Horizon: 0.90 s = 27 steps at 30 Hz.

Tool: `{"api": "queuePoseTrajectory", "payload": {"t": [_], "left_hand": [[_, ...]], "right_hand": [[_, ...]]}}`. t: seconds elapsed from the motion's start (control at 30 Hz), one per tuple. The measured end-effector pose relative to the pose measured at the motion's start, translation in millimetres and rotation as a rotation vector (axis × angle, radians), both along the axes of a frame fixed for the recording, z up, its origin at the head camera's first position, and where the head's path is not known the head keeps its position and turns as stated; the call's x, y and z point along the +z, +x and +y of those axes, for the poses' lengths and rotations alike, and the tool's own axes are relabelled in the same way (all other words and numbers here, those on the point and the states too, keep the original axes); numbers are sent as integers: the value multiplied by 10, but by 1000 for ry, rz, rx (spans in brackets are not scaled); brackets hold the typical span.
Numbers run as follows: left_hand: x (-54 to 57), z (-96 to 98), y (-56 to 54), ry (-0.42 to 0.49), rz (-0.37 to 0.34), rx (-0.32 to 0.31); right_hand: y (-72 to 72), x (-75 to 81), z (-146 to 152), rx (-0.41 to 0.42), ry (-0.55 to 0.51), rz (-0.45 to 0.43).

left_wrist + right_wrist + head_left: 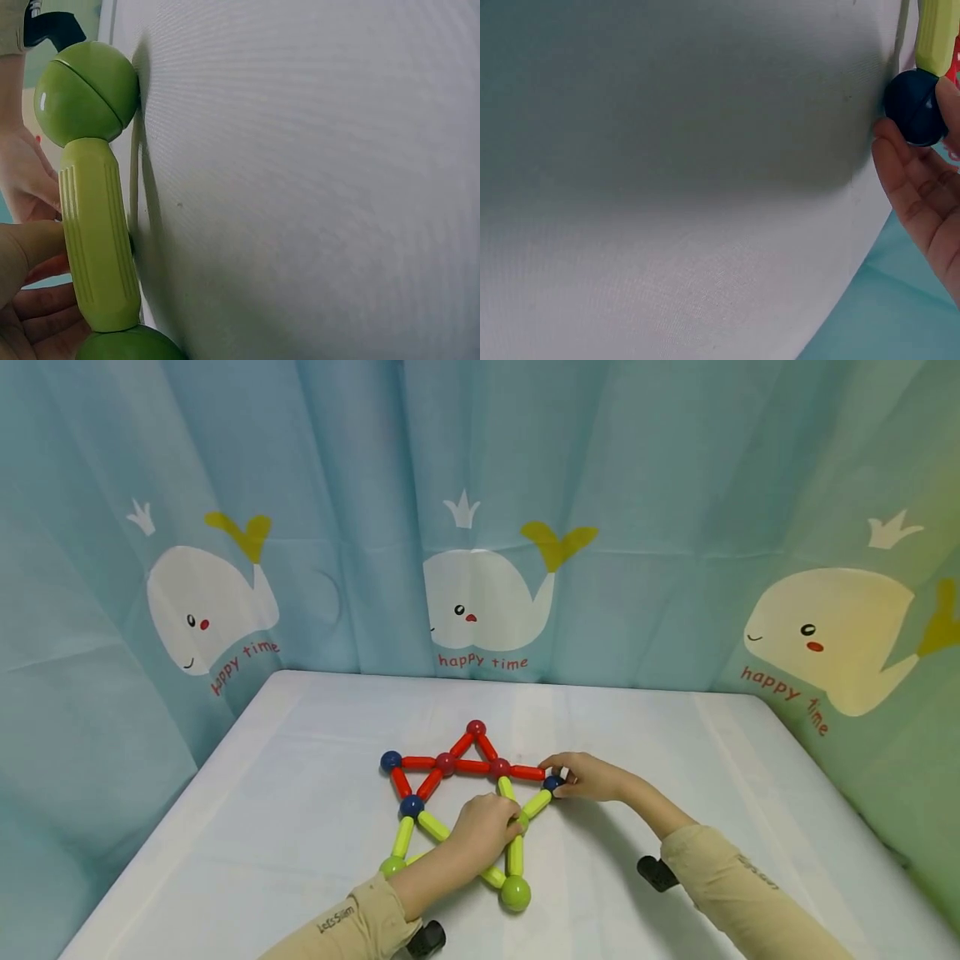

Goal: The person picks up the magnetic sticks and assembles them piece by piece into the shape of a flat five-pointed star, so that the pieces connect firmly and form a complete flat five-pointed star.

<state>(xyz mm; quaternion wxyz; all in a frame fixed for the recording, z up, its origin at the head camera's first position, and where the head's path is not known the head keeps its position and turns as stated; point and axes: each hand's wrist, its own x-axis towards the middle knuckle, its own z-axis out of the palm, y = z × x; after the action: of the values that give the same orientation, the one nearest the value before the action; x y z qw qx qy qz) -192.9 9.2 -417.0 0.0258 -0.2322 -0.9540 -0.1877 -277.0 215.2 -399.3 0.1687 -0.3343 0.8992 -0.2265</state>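
My right hand (588, 775) pinches a dark blue ball (553, 784) at the right tip of a flat star of toy rods and balls. A yellow-green rod (936, 37) meets that ball, and the end of a red rod (527, 772) lies beside it at the fingers. My left hand (480, 828) reaches over the star and grips a green ball (522, 821) on its right side; the thumb is hidden from above. In the left wrist view, a thick yellow-green rod (97, 240) and a larger-looking green ball (86, 94) stand in front of my left fingers.
Red rods and red balls (476, 727) form the far side, with blue balls (391, 762) at left. Another green ball (392, 866) lies partly behind the left forearm. The white table (315, 718) ends at a whale-print curtain (637, 527).
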Motion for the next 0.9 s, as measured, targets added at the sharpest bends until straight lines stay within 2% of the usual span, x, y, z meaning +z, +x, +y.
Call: {"api": "queuePoseTrajectory", "payload": {"t": [0.27,0.5,0.7,0.9], "left_hand": [[2,12,14,15,-12,0],[-2,16,0,12,18,-17],[0,18,-4,-27,49,-21],[-1,-4,29,-44,4,-12]], "right_hand": [[44,-23,1,53,-41,32],[63,-3,20,40,-43,60],[35,19,54,6,-107,66],[38,-4,11,16,-44,82]]}}
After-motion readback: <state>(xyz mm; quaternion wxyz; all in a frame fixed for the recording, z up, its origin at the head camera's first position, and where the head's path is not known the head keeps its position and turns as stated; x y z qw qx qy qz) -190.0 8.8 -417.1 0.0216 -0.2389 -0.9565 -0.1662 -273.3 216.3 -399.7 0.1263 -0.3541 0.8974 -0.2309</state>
